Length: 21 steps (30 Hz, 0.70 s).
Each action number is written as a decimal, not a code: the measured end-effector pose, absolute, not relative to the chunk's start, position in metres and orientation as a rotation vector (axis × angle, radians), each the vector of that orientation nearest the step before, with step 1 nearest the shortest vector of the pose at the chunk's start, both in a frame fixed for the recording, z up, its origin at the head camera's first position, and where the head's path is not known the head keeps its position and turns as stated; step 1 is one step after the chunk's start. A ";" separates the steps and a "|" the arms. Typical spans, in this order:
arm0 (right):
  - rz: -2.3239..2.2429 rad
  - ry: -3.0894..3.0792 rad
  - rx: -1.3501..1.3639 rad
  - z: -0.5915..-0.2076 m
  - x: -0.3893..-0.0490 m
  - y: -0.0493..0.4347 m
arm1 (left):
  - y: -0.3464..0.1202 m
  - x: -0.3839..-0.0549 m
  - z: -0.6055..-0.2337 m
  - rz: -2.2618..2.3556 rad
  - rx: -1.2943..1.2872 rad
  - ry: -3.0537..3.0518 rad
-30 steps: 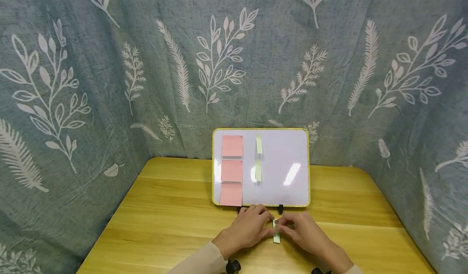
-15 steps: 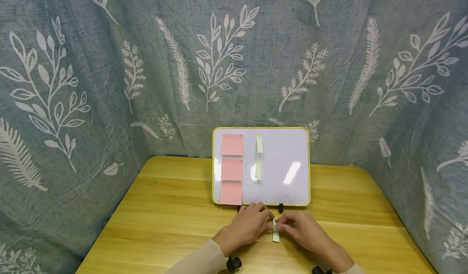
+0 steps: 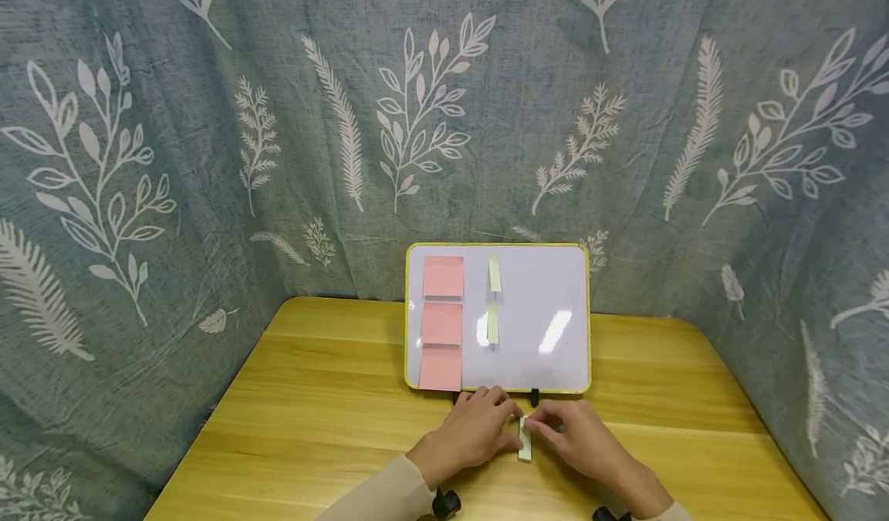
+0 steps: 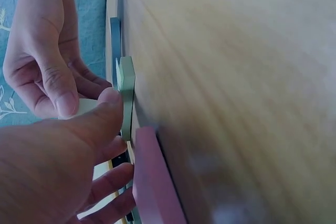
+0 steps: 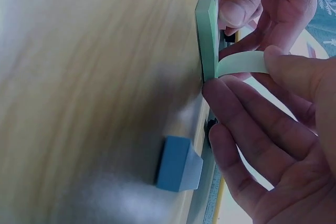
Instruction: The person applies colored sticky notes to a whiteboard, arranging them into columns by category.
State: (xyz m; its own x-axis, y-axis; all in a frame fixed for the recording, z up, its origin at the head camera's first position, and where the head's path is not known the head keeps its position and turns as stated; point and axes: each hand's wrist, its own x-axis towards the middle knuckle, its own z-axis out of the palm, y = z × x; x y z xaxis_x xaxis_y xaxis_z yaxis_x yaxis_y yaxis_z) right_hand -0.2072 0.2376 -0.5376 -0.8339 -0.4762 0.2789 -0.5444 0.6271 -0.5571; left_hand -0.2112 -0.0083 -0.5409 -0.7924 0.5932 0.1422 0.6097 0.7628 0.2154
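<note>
A slim pale-green note pad (image 3: 525,448) is laid flat on the tabletop (image 3: 333,405), in the gap between the two hands, its long axis run fore and aft, away from the body. From the pad a narrow green sheet (image 5: 241,62) is bowed upward, its raised end pinched between the thumb and fingers of the right hand (image 3: 579,438). The pinch is placed over the pad's far half, from the right. Along the pad's left edge the left hand (image 3: 468,432) is set, its thumb apart from its fingers; whether the pad is pressed by it cannot be told. The pad is thus closely flanked on both sides, though only by the right hand is the sheet held. Nearby, a pink pad (image 4: 152,177) and a blue pad (image 5: 176,163) are seen. Beyond the hands a whiteboard (image 3: 542,297) is stood, with three pink notes (image 3: 443,276) and two green strips (image 3: 494,323) stuck on it.
</note>
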 end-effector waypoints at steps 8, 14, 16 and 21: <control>0.977 -2.734 0.821 -0.538 -0.207 0.236 | -0.004 -0.208 -0.540 -0.345 -0.957 -2.883; 0.989 -2.741 0.802 -0.537 -0.208 0.235 | -0.001 -0.207 -0.539 -0.313 -0.931 -2.888; 1.002 -2.747 0.798 -0.536 -0.209 0.235 | -0.001 -0.207 -0.539 -0.316 -0.929 -2.893; 1.010 -2.749 0.799 -0.534 -0.212 0.235 | 0.000 -0.207 -0.539 -0.310 -0.910 -2.896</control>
